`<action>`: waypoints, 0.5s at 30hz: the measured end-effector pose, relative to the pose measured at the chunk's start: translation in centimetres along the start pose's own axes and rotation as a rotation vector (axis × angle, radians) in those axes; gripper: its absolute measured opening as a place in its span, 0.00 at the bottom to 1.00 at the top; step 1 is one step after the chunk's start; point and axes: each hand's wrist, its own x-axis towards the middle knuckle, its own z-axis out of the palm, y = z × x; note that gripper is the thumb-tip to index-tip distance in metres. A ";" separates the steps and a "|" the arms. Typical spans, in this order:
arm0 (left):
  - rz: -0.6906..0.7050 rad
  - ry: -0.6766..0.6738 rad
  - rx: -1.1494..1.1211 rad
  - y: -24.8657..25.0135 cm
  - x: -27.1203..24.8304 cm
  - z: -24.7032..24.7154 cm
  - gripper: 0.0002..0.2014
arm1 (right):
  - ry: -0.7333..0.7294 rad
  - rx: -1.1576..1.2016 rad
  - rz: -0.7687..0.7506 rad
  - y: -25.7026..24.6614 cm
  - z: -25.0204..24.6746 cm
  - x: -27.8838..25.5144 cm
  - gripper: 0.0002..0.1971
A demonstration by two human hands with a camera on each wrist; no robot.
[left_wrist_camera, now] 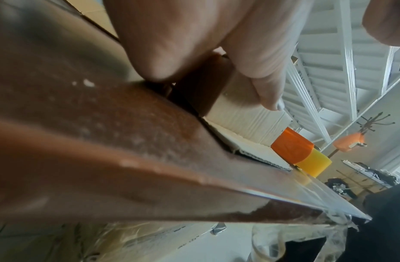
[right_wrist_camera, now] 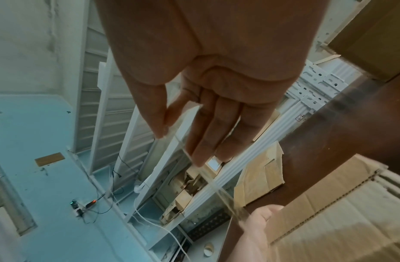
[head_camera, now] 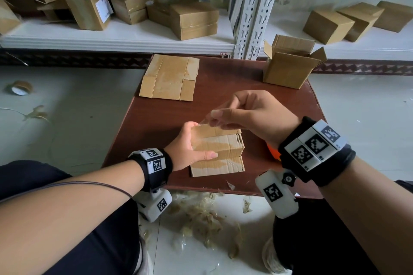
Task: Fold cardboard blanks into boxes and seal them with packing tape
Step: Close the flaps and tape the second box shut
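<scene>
A folded, flattened cardboard blank [head_camera: 220, 154] with old tape marks lies at the near middle of the brown table [head_camera: 250, 89]. My left hand [head_camera: 190, 143] grips its left end, thumb on top and fingers over the far edge. In the left wrist view its fingers [left_wrist_camera: 250, 70] curl over the cardboard [left_wrist_camera: 246, 120]. My right hand [head_camera: 215, 116] hovers just above the blank's far left corner and pinches a strip of clear tape [head_camera: 209, 118]. In the right wrist view the tape strip [right_wrist_camera: 208, 177] stretches from my right hand [right_wrist_camera: 172, 131] down to the left hand [right_wrist_camera: 259, 223] at the cardboard [right_wrist_camera: 329, 212].
A flat blank [head_camera: 169, 77] lies at the table's far left and an open box [head_camera: 290, 65] stands at its far right. An orange and yellow object [left_wrist_camera: 293, 150] lies beside the blank under my right wrist. Several boxes fill the white shelf [head_camera: 116, 35]. A tape roll [head_camera: 19, 88] and tape scraps [head_camera: 201, 214] litter the floor.
</scene>
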 end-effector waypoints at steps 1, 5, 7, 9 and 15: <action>-0.005 -0.005 0.021 0.1 -0.1 -0.1 0.57 | 0.030 0.002 0.017 -0.2 -0.4 0.1 0.14; 0.018 -0.005 0.183 0.7 -0.3 -0.4 0.53 | 0.170 -0.111 0.114 0.1 -2.6 0.7 0.14; 0.043 0.017 0.258 0.9 -0.4 -0.7 0.49 | 0.209 -0.182 0.170 0.7 -3.8 0.9 0.15; 0.017 0.015 0.278 1.0 -0.4 -1.1 0.48 | 0.234 -0.264 0.210 1.1 -4.8 0.9 0.16; -0.041 0.058 0.321 1.0 -1.2 -1.5 0.52 | 0.229 -0.485 0.220 2.4 -6.3 0.8 0.17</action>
